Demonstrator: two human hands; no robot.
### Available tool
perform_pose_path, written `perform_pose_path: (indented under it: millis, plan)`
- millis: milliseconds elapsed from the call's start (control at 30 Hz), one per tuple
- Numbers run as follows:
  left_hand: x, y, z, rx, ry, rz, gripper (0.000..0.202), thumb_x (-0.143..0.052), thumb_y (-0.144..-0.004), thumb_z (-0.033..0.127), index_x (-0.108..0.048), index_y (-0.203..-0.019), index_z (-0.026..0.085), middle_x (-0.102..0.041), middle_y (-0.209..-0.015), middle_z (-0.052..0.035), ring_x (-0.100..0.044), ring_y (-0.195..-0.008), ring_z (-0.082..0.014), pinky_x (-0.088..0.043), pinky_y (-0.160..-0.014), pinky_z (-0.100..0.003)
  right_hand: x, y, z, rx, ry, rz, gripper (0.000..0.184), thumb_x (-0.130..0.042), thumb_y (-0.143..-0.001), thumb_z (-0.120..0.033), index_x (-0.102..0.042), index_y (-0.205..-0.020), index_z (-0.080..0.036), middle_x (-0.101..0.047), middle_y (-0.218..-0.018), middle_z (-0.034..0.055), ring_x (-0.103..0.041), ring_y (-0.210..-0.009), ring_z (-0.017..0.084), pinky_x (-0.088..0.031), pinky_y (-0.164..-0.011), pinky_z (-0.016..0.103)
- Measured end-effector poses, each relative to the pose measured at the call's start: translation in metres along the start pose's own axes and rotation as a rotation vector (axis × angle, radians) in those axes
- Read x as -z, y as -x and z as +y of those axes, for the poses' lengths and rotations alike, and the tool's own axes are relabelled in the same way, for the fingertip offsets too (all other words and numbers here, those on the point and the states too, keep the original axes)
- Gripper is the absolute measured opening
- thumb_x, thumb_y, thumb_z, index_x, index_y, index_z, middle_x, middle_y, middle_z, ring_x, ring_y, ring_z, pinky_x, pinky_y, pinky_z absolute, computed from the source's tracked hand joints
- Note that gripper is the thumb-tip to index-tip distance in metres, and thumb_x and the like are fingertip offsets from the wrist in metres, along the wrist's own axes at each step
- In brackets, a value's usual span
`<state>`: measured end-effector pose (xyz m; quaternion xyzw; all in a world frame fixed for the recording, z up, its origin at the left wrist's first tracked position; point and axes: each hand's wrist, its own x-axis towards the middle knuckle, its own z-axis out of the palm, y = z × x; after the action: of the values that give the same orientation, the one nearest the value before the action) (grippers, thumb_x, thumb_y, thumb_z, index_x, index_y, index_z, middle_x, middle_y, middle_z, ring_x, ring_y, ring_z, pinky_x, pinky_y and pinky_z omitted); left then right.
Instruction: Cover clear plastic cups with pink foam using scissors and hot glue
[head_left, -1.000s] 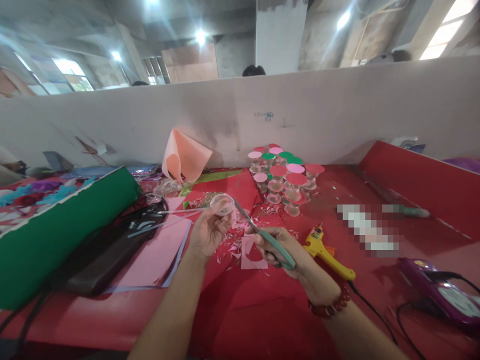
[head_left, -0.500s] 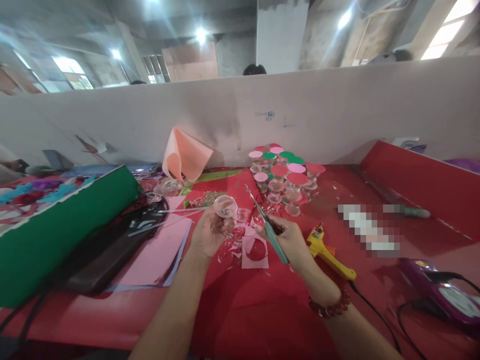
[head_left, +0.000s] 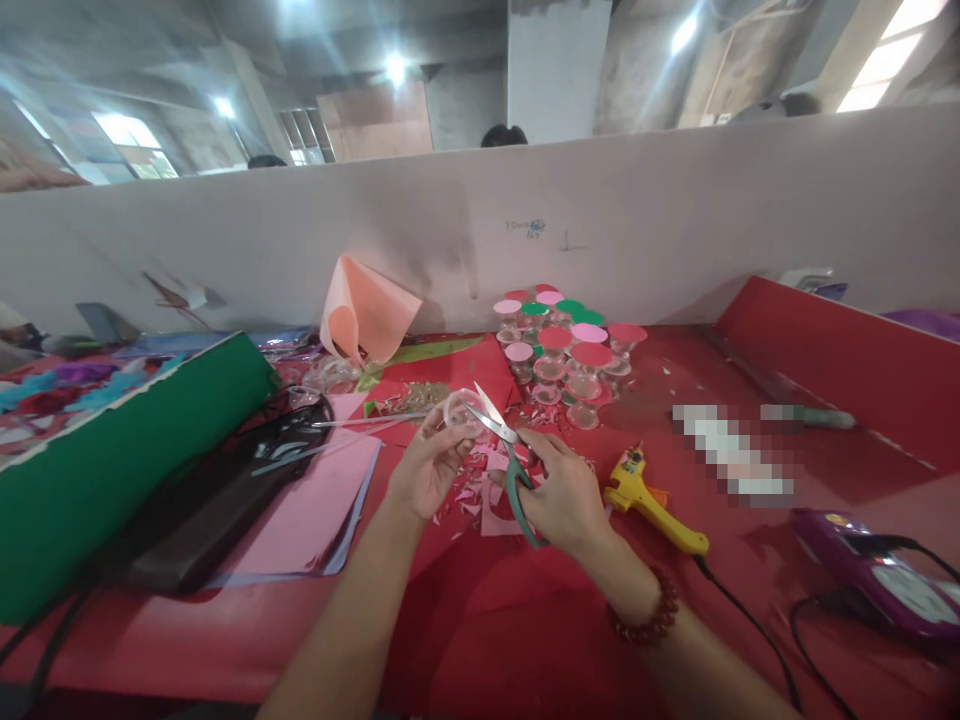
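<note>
My left hand (head_left: 429,465) holds a small clear plastic cup (head_left: 463,410) above the red table (head_left: 525,620), fingers pinched around it. My right hand (head_left: 564,490) grips green-handled scissors (head_left: 504,450); their blades are parted and point up-left at the cup's rim. Under both hands lies a pink paper sheet (head_left: 495,500) with a round hole cut in it, among pink paper scraps.
A yellow glue gun (head_left: 651,497) lies right of my right hand. Several clear cups with coloured paper lids (head_left: 562,345) stand behind. A green roll (head_left: 112,450), a black bag (head_left: 217,490) and pink sheets (head_left: 307,510) lie left; a purple device (head_left: 877,580) sits right.
My right hand turned the scissors and brought the open blades up to the cup. My left hand lifted the cup slightly toward them.
</note>
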<state>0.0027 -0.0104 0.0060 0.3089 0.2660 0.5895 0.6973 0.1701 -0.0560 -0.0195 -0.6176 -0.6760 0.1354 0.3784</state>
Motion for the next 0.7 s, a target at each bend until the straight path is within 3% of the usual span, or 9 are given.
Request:
perform_pose_path:
  millis: [333,533,700]
  plan:
    - [-0.003,0.0034,-0.0028,-0.002,0.009,-0.025,0.051,-0.073,-0.062,0.002,-0.064,-0.107,0.023,-0.068,-0.077,0.0029,-0.068,-0.069,-0.0108,-0.055,-0.063,-0.018,0.0057,-0.0027,0.0018,0.034,0.046,0.067,0.045,-0.063,-0.077,-0.04,-0.063,-0.118,-0.022,-0.067,-0.107,0.0095,-0.064,-0.092,0.026,-0.049,-0.078,0.036]
    - [-0.0019,0.0019,-0.0051,0.032,0.0,-0.026,0.029,-0.074,-0.06,0.002,-0.063,-0.082,0.017,-0.067,-0.075,0.0027,-0.066,-0.065,-0.0091,-0.054,-0.061,-0.016,0.0065,-0.003,0.0032,0.1,0.089,0.073,0.044,-0.062,-0.077,-0.037,-0.062,-0.119,-0.021,-0.066,-0.116,0.0104,-0.061,-0.103,0.028,-0.049,-0.085,0.038]
    - [0.0003,0.0001,-0.0091,0.052,-0.008,-0.036,0.026,-0.074,-0.06,0.003,-0.065,-0.081,0.015,-0.068,-0.076,0.0011,-0.067,-0.067,-0.01,-0.054,-0.061,-0.017,0.0054,-0.0037,0.0073,0.124,0.107,0.087,0.045,-0.063,-0.076,-0.035,-0.062,-0.119,-0.021,-0.066,-0.117,0.0112,-0.061,-0.103,0.028,-0.048,-0.087,0.038]
